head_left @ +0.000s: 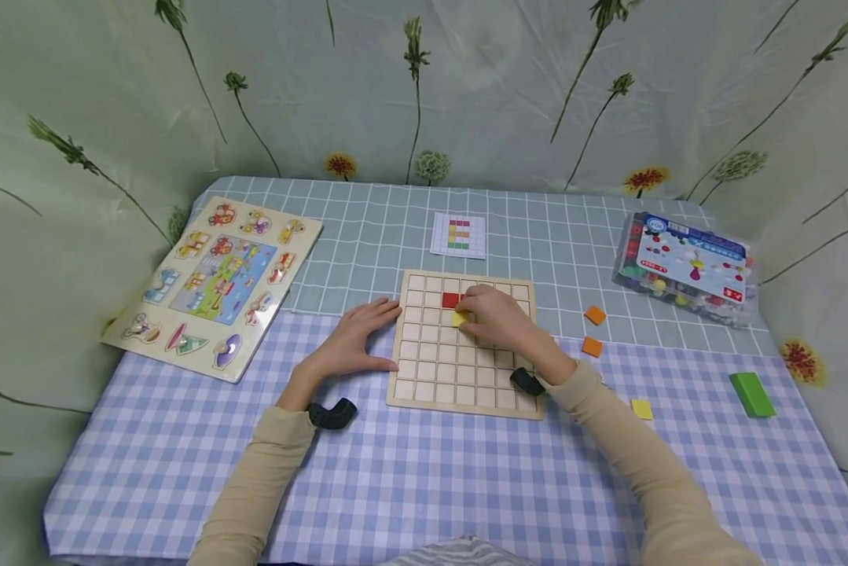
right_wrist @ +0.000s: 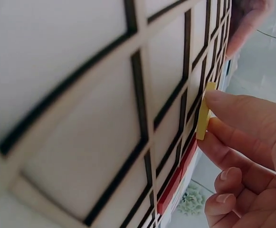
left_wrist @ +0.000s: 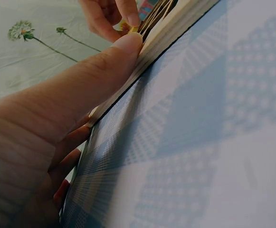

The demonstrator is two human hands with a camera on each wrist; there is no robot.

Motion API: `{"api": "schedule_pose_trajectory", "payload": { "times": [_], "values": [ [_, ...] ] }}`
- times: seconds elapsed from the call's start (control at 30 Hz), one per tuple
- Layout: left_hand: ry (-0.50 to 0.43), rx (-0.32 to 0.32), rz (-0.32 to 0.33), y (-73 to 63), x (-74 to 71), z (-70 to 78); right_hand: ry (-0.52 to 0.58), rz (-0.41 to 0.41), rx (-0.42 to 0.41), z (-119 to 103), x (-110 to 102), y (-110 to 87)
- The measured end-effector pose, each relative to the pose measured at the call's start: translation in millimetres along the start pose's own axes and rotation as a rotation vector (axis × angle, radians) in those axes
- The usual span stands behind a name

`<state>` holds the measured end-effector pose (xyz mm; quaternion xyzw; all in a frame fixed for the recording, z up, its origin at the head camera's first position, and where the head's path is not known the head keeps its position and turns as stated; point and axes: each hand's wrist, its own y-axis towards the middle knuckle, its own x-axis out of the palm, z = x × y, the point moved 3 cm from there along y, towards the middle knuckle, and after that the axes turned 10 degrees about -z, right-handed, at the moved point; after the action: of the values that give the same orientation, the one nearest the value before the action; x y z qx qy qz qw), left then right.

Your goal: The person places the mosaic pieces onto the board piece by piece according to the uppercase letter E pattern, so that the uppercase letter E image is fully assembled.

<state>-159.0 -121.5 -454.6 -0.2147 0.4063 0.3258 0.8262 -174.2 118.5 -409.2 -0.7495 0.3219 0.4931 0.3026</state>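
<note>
At the left edge of a pale wooden gridded board, the left hand touches it, thumb and fingers apart. Farther in, the right hand pinches a yellow square tile (edge-on in its wrist view), just nearer than a red square tile. Beyond lies a white patterned card.

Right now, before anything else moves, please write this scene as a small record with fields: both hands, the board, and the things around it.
Left hand: touches left edge of wooden grid board
Right hand: pinches yellow tile over the board; seating in a cell unclear
Filled on board: red tile
Beyond board: pattern card
Right of board: two orange tiles, loose yellow square, green block, plastic case
Left of board: picture puzzle
</note>
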Motion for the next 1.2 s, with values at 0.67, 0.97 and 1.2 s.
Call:
{"api": "schedule_pose_trajectory", "payload": {
  "times": [0.67, 0.97, 1.2],
  "values": [
    [0.000, -0.004, -0.005, 4.0, 2.1, -0.6, -0.012, 0.008, 0.015, -5.7, 2.3, 10.7],
    [0.002, -0.005, 0.000, 2.2, 2.0, -1.2, 0.014, 0.067, 0.034, 7.6, -2.7, -7.2],
    [0.010, -0.007, 0.004, 1.6, 0.7, -2.0, -0.025, 0.097, 0.094, 26.6, -4.8, -26.9]
  ]
}}
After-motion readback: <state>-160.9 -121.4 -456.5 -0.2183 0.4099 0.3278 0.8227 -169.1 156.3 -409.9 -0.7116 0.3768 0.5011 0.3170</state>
